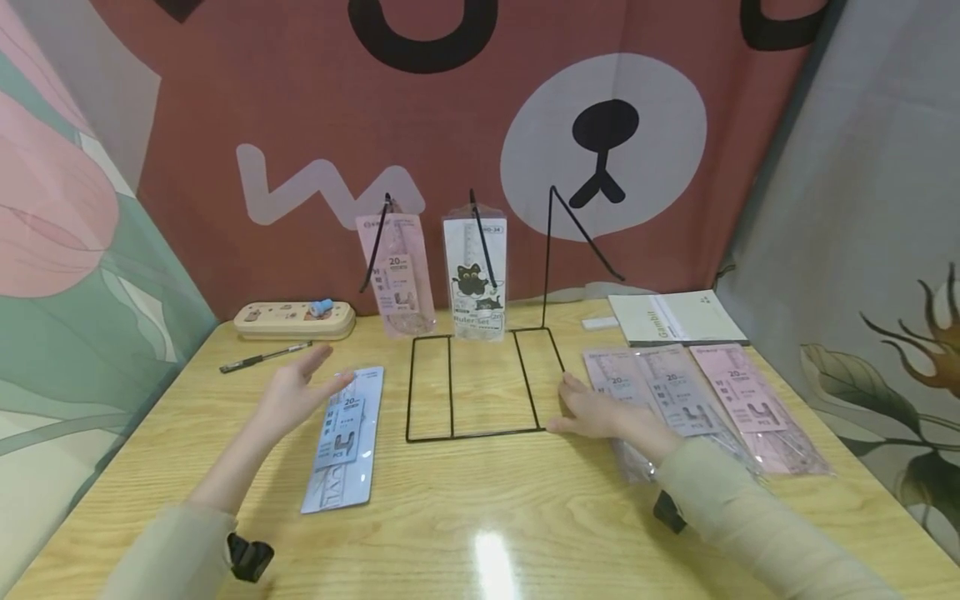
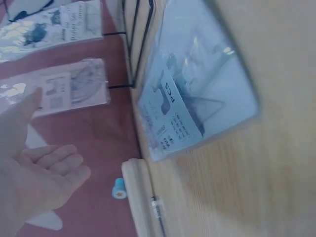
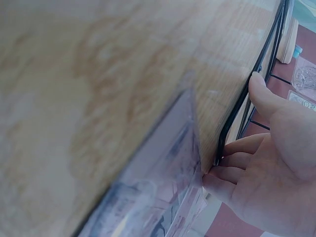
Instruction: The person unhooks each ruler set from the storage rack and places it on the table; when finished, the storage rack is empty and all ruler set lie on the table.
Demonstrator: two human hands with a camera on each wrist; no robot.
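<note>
A black wire display rack point(image 1: 495, 434) stands mid-table, with three upright hooks. From the left hook hangs a pink ruler set packet point(image 1: 412, 283), and from the middle one a white ruler set packet point(image 1: 476, 275). My right hand point(image 1: 600, 414) holds the rack's front right corner, its thumb on the front wire and fingers curled at the side wire. My left hand point(image 1: 288, 396) is held with fingers spread and nothing in it, above the upper left edge of a blue ruler set packet point(image 1: 352, 442). Beside my right hand lies a pinkish ruler set packet point(image 3: 163, 173), partly hidden by the forearm.
Further right lie a greyish ruler set packet point(image 1: 678, 387) and another pink one point(image 1: 750, 408). Behind them are a notebook point(image 1: 678, 318) and a small white eraser-like block point(image 1: 600, 322). At the back left sit a pencil case point(image 1: 292, 321), a small blue stamp-like item point(image 1: 321, 307) and a pen point(image 1: 266, 357).
</note>
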